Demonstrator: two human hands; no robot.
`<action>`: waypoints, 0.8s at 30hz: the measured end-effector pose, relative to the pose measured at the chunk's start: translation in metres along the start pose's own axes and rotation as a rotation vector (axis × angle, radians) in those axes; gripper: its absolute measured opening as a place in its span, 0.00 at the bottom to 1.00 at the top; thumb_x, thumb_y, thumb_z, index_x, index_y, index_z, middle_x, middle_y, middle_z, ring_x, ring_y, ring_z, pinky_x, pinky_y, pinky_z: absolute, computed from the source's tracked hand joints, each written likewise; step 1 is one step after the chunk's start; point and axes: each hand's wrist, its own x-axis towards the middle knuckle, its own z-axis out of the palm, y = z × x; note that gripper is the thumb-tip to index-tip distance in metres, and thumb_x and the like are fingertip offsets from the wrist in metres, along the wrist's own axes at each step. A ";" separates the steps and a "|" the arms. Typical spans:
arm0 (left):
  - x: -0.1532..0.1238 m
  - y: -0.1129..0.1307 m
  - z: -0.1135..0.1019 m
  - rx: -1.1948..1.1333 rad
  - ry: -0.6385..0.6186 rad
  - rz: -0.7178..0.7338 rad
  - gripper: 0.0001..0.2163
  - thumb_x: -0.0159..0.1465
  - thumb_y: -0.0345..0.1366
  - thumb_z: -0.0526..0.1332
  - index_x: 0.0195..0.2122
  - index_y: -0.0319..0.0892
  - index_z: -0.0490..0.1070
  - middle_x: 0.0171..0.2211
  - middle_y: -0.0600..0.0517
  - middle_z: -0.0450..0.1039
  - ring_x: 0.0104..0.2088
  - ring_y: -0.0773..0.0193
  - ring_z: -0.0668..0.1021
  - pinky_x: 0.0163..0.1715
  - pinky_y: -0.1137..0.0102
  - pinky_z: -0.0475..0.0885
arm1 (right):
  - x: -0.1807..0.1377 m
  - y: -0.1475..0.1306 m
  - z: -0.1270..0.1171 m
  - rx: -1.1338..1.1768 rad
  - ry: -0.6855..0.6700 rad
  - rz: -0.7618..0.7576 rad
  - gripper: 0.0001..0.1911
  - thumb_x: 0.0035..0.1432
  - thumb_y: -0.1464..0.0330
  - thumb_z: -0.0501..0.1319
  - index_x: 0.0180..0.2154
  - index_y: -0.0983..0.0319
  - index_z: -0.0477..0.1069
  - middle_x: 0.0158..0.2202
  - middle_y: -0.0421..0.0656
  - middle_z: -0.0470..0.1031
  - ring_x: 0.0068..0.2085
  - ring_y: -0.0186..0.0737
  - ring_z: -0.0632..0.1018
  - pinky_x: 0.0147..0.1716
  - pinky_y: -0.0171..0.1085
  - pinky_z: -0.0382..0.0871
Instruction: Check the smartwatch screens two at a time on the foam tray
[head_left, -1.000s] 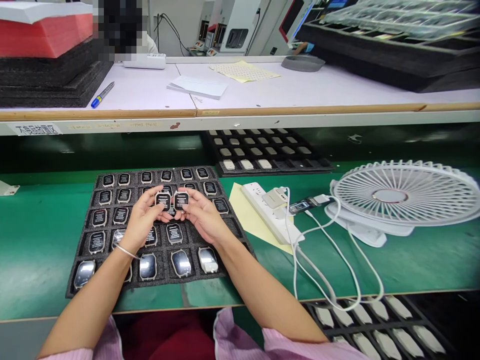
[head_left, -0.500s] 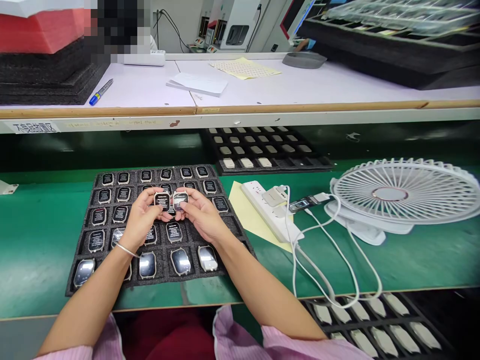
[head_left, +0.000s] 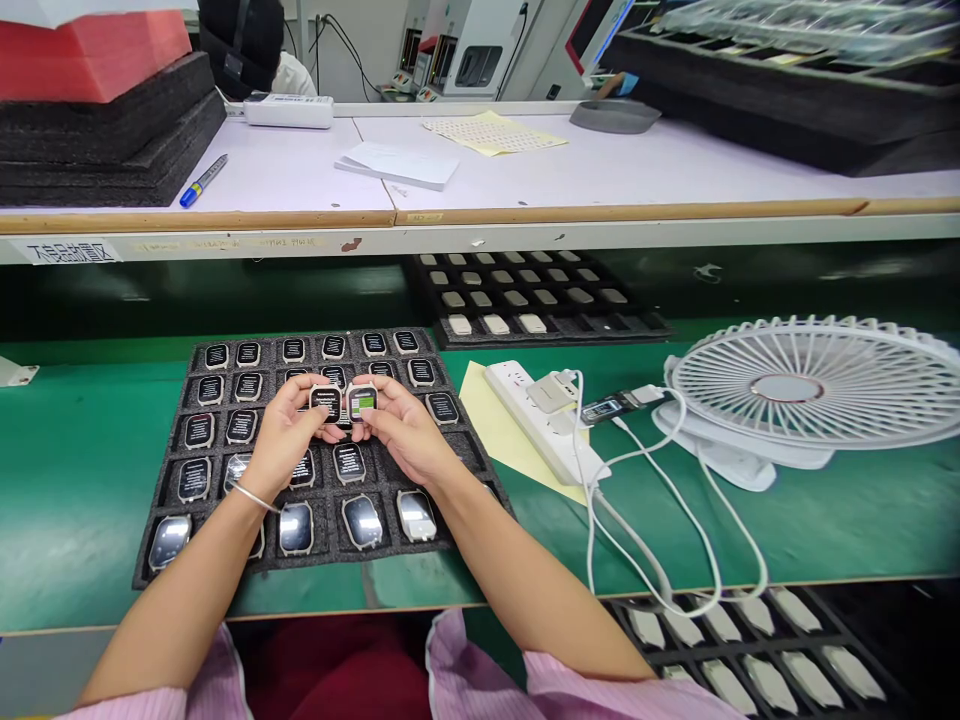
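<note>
My left hand (head_left: 283,440) grips a small square watch body (head_left: 325,401) with a dark screen showing white text. My right hand (head_left: 406,432) grips a second watch body (head_left: 362,401) whose screen now shows green and white. Both are held side by side just above a black foam tray (head_left: 172,470) on the green bench. The tray holds several more watch bodies in rows; those in the nearest row have blank, shiny screens (head_left: 362,522).
A white power strip (head_left: 540,420) with plugged chargers and white cables (head_left: 652,560) lies right of the tray on a yellow sheet. A white desk fan (head_left: 814,385) lies further right. Another foam tray (head_left: 525,300) sits behind, under a shelf. A tray of pale parts (head_left: 750,650) sits below the bench edge.
The screen of the watch body in my right hand has changed from dark with text to a green and white display. Both hands stay in place.
</note>
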 end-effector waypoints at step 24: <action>0.000 -0.001 -0.001 -0.070 -0.066 -0.065 0.14 0.57 0.38 0.63 0.43 0.41 0.69 0.32 0.54 0.74 0.23 0.66 0.81 0.26 0.69 0.79 | 0.003 0.002 0.000 0.058 0.052 0.053 0.14 0.55 0.59 0.67 0.40 0.58 0.71 0.29 0.35 0.71 0.22 0.30 0.70 0.22 0.34 0.64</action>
